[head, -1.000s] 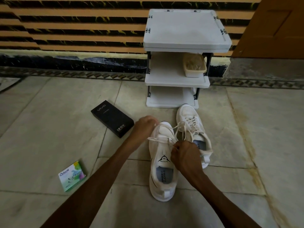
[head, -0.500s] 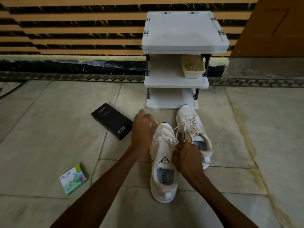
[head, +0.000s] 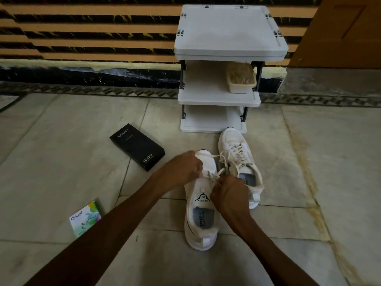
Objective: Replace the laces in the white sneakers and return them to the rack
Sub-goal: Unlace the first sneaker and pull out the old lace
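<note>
Two white sneakers stand on the tiled floor in front of the white rack. The near sneaker points away from me, and its white lace is partly threaded. My left hand grips one lace end at the left of the shoe's front. My right hand pinches the other end just right of the tongue. The far sneaker lies to the right, fully laced, its toe close to the rack's bottom shelf.
A black phone box lies on the floor left of the shoes. A small colourful packet sits near my left forearm. A beige container stands on the rack's middle shelf. A striped wall and a wooden door lie behind.
My left hand rose with the lace end, then dropped back down against the near sneaker's front. My right hand stayed at the tongue, holding its end.
</note>
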A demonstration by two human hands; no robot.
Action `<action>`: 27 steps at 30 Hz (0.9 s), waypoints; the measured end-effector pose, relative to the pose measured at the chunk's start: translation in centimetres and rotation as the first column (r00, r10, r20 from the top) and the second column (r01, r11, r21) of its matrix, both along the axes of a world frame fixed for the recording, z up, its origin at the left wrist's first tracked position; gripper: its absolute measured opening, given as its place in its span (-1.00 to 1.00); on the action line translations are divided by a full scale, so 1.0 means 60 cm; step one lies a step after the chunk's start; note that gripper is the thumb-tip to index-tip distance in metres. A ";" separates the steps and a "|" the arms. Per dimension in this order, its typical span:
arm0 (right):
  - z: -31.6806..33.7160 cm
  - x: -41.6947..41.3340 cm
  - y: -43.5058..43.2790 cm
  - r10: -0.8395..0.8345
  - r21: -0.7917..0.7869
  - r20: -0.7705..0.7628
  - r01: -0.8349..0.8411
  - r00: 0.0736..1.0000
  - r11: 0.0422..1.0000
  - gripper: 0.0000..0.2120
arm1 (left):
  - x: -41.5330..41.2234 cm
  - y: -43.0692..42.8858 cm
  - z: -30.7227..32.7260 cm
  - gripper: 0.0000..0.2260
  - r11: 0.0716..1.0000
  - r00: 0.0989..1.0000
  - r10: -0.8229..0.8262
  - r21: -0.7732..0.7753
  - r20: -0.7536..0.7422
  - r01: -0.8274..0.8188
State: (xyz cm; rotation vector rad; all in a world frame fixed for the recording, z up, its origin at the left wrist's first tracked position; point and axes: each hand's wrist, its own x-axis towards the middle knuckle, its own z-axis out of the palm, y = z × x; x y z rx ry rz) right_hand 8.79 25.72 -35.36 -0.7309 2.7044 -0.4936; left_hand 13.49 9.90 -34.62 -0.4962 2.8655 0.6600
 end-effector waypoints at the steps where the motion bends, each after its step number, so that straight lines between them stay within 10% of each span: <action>1: 0.002 0.001 -0.001 -0.002 0.026 -0.007 0.002 1.000 1.000 -0.93 | 0.006 0.006 -0.005 -0.83 0.996 0.998 -0.048 -0.079 0.029 0.050; 5: 0.007 0.006 -0.007 0.005 0.101 -0.043 -0.001 0.999 0.995 -0.91 | 0.005 0.014 -0.002 -0.80 0.983 0.992 -0.041 -0.180 -0.120 0.019; 9: 0.006 0.014 -0.008 0.008 0.117 -0.069 0.001 0.998 0.993 -0.87 | -0.008 -0.001 0.020 -0.96 0.833 0.811 0.523 0.357 -0.262 -0.422; 11: 0.004 0.018 -0.008 0.007 0.110 -0.081 0.002 0.997 0.994 -0.87 | -0.012 -0.019 0.033 -0.92 0.345 0.544 0.839 0.783 -0.010 -0.518; 13: 0.004 0.018 -0.008 -0.001 0.093 -0.071 0.007 0.997 0.996 -0.88 | -0.009 -0.029 0.050 -0.88 -0.289 0.383 0.855 0.935 0.349 -0.208; 15: 0.003 0.018 -0.009 -0.008 0.081 -0.059 0.013 0.998 0.997 -0.89 | -0.008 -0.029 0.048 -0.79 -0.452 0.333 0.827 0.888 0.453 -0.086; 16: 0.003 0.017 -0.008 -0.011 0.083 -0.057 0.016 0.998 0.996 -0.89 | -0.010 -0.025 0.046 -0.76 -0.337 0.354 0.847 0.915 0.397 -0.220; 18: 0.002 0.016 -0.008 -0.017 0.079 -0.054 0.021 0.998 0.997 -0.89 | -0.010 -0.014 0.032 -0.83 0.214 0.555 0.821 0.827 0.136 -0.519; 20: 0.000 0.016 -0.008 -0.019 0.066 -0.048 0.022 0.999 0.998 -0.90 | -0.005 -0.006 0.012 -0.81 0.791 0.847 0.521 0.435 -0.109 -0.431; 21: 0.000 0.016 -0.008 -0.023 0.060 -0.045 0.025 0.999 0.998 -0.89 | -0.002 -0.002 0.006 -0.78 0.917 0.936 0.334 0.269 -0.109 -0.296; 24: -0.001 0.016 -0.009 -0.022 0.061 -0.042 0.024 0.999 0.998 -0.87 | 0.000 0.012 -0.009 -0.78 0.998 0.997 0.065 0.008 0.034 -0.066; 27: -0.002 0.017 -0.010 -0.026 0.060 -0.030 0.028 0.999 0.998 -0.87 | -0.006 0.015 -0.012 -0.83 0.987 0.987 0.161 -0.002 -0.022 -0.161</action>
